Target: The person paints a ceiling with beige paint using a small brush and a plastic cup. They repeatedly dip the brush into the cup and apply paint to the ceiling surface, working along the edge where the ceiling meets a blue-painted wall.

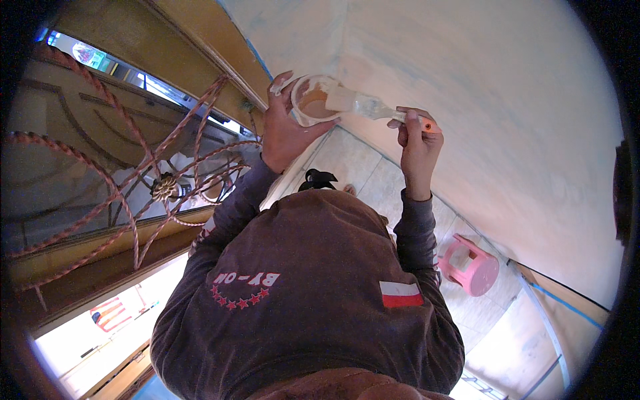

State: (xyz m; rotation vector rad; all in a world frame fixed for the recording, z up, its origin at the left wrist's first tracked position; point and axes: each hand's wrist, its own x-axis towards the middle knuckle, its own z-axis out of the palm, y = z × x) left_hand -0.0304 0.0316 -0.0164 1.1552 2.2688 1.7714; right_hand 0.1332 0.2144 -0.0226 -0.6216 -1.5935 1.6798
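Observation:
My left hand [285,132] grips a round whitish tub [308,122] from its left side, fingers wrapped about it. A tan layer shows inside the tub, and white smears coat its rim. In my right hand [419,143] is a paintbrush [373,107], pinched by its handle, which ends in orange. The brush's wide pale bristles reach over the tub's right rim; whether they touch it, I cannot tell. White residue marks my left fingers.
A pale, patchily coated wall [467,80] rises close on the right, with blue tape along some edges. On the tiled floor [360,160] stands a pink stool [477,272]. Twisted reddish metal bars [127,190] and brown framing [193,40] fill the left side.

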